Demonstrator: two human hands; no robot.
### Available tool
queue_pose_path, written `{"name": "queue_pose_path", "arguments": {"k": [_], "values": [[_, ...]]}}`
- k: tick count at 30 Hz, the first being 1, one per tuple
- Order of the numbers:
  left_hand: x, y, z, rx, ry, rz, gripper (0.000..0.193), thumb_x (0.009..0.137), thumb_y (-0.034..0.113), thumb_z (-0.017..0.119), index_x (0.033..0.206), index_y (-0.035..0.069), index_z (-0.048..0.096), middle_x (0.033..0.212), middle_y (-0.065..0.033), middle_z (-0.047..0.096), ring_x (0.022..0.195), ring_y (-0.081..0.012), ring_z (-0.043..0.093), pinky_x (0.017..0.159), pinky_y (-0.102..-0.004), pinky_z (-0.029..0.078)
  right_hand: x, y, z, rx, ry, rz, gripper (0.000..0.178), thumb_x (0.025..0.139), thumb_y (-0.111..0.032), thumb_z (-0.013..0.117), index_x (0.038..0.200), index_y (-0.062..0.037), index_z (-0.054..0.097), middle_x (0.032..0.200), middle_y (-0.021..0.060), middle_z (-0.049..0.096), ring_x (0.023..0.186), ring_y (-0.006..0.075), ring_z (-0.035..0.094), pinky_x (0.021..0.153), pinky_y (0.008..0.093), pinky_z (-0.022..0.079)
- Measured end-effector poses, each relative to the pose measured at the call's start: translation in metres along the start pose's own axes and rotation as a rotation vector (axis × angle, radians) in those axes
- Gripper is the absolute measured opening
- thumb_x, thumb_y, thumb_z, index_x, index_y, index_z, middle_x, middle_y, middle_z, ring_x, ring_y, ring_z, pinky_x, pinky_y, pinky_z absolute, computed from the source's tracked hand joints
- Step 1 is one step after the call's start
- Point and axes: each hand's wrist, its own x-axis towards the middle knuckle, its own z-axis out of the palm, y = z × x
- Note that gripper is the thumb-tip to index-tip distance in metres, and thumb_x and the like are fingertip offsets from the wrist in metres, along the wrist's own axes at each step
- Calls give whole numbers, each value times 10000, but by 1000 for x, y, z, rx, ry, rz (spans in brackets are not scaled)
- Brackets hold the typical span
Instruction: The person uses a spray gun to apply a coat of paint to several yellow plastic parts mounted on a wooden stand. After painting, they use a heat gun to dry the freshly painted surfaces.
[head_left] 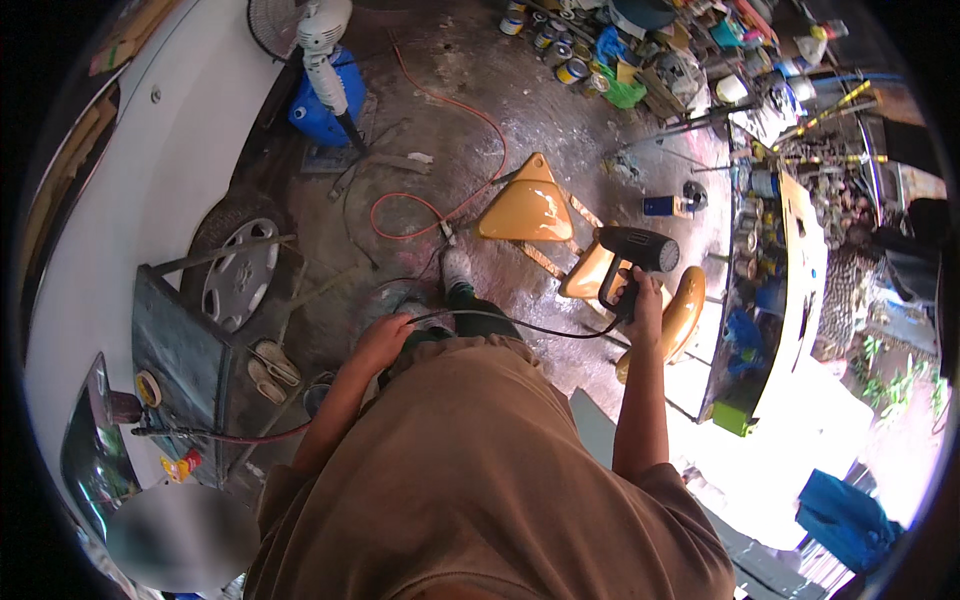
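Grey, stained floor [545,115]: orange hose [505,150] lying in loose loops; pale shoes [265,382] resting side by side; paint cans [573,71] standing clustered farther off.

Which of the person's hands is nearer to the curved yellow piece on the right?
Right. The right hand, gripping a black handheld tool, appears just left of the curved yellow piece; the left hand, by the black cord, is much farther left.

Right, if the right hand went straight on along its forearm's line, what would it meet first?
Beyond the black gun-shaped tool in the right hand, the way looks free: it seems to run above the floor, passing left of the small blue box, though depth is unclear.
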Motion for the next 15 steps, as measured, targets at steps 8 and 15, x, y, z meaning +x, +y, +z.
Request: {"name": "queue_pose_path", "arguments": {"k": [8,15], "values": [[-21,-64,10,-19,-12,-66,302,989,268,546,1111,7,636,1010,-243,663,976,-441,626,818,-457,489,-74,80,28,-197,-72,-38,278,893,-184,715,1079,-29,578,779,54,626,634,120,623,570,263,511],[-37,-67,0,136,-59,-159,299,989,292,553,1116,42,658,1020,-214,680,977,-431,633,825,-454,492,-110,145,43,-116,-292,26,336,877,-141,712,1150,2,577,910,42,656,702,121,629,637,260,527]]}}
